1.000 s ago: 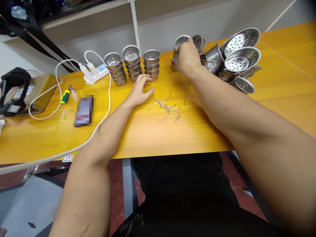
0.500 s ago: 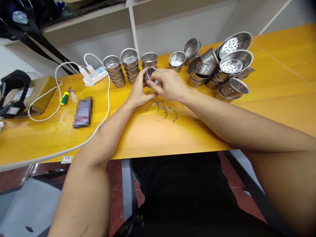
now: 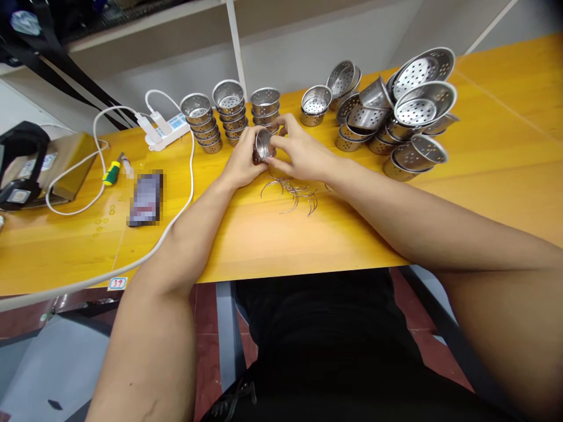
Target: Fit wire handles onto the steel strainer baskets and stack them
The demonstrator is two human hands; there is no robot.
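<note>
Tilted with its mouth toward the right, a small perforated metal cup is gripped by my left hand, whose fingers wrap its far side. My right hand is at the cup's open rim, thumb and index finger curled against its edge while the other fingers are raised. Whether a wire is pinched there is too small to tell. Several loose curved wires lie on the table just below my hands. Behind the held cup stand three stacks of similar cups: a left one, a middle one and a right one.
A jumbled heap of perforated metal cups occupies the back right, beside a short stack. To the left are a power strip, a white cable, a phone, a yellow-green screwdriver and a cardboard box.
The cup has tilted and come slightly down and left, so its inside shows more. My right hand's fingers have lifted out of the cup and spread at its rim.
</note>
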